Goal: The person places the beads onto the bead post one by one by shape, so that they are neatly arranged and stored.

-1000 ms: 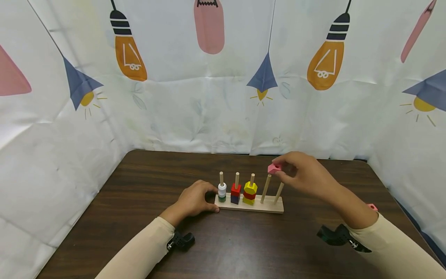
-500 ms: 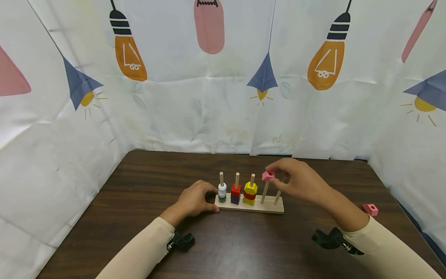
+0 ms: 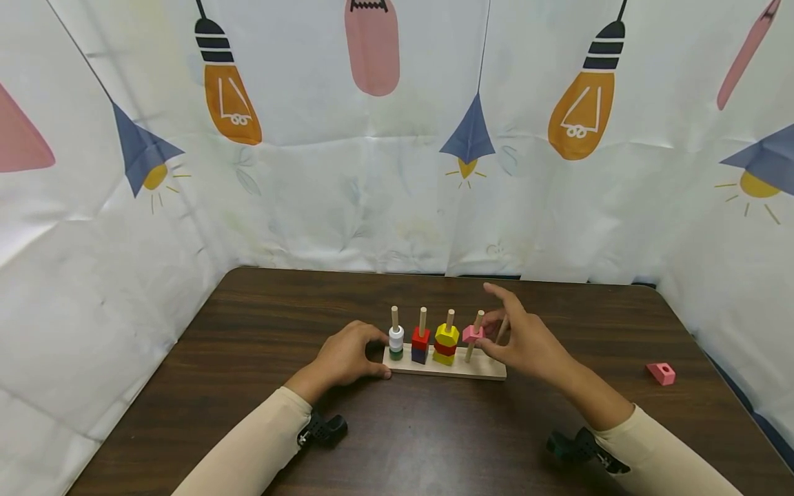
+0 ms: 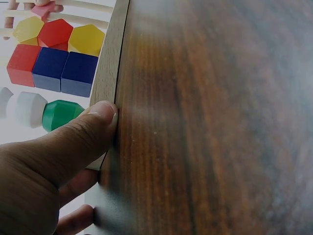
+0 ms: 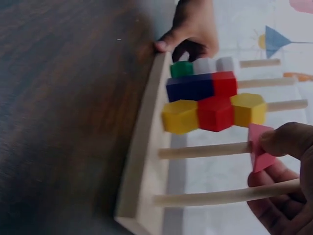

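Note:
A wooden peg stacker (image 3: 443,369) with a row of upright pegs stands on the table. My left hand (image 3: 347,355) grips its left end, the thumb (image 4: 93,125) pressing the front edge of the base. My right hand (image 3: 527,337) pinches a pink block (image 3: 473,335) between thumb and fingers, partway down the fourth peg. In the right wrist view that peg (image 5: 205,151) runs bare below the pink block (image 5: 259,147). White and green beads (image 3: 395,342), red and blue cubes (image 3: 420,344), and yellow and red hexagonal blocks (image 3: 445,343) fill the first three pegs.
Another pink block (image 3: 661,373) lies on the brown table (image 3: 248,331), well right of the stacker. The rightmost peg (image 5: 225,194) is bare and stands close to my right fingers. A white patterned curtain (image 3: 372,207) hangs behind the table.
My right hand has moved left and down, bringing the pink block from above the fourth peg onto it. The left hand stays where it was. The loose pink block is now fully uncovered.

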Tool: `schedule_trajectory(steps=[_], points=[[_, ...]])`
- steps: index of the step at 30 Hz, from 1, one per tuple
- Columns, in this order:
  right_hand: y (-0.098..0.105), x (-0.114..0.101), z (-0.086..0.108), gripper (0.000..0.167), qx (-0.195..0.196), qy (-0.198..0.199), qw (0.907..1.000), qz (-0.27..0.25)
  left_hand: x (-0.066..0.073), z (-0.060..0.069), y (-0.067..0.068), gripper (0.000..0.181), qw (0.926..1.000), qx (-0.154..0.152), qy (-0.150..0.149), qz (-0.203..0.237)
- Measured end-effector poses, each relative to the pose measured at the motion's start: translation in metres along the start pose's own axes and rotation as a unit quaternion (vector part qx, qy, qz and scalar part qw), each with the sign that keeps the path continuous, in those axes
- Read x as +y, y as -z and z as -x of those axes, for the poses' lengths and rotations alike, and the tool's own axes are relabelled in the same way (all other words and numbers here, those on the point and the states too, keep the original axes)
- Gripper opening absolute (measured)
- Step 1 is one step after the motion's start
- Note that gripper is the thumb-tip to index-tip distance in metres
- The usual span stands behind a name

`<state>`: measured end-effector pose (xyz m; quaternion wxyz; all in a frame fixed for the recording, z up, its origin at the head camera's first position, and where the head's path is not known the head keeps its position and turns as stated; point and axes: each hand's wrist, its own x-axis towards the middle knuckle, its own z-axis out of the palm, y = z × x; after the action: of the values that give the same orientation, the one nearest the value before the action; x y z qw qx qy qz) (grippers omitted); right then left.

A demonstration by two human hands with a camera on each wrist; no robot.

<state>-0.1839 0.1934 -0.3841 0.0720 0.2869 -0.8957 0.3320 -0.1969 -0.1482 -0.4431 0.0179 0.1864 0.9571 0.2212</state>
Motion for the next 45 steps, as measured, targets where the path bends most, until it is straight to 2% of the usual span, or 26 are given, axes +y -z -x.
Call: schedule_trajectory(steps=[5,13,18,27,32,36,45], points=[[-0.014,0.010,0.005,0.106,0.015,-0.030,0.9988,-0.035,0.001,0.000,0.000,0.052,1.0000,0.002,0.000,-0.001],[-0.036,0.028,0.009,0.100,-0.022,-0.073,0.9954,-0.058,0.000,0.000,0.000,0.052,1.0000,0.002,0.001,-0.001],[-0.043,0.033,0.012,0.094,-0.029,-0.079,0.9949,-0.055,0.000,0.000,0.000,0.052,1.0000,0.002,-0.004,-0.002],[-0.045,0.037,0.016,0.091,-0.026,-0.060,0.9967,-0.048,0.000,0.000,0.000,0.051,1.0000,0.004,0.005,0.002],[-0.038,0.041,0.026,0.092,-0.026,-0.059,0.9972,-0.038,0.000,0.000,-0.001,0.051,1.0000,0.004,0.000,0.000],[-0.025,0.049,0.039,0.092,-0.011,-0.064,0.9978,-0.014,-0.001,0.001,0.000,0.051,1.0000,0.002,-0.003,0.001],[0.027,0.075,0.069,0.059,0.028,-0.080,0.9936,0.075,0.000,-0.001,0.000,0.051,1.0000,0.005,-0.002,0.000]])
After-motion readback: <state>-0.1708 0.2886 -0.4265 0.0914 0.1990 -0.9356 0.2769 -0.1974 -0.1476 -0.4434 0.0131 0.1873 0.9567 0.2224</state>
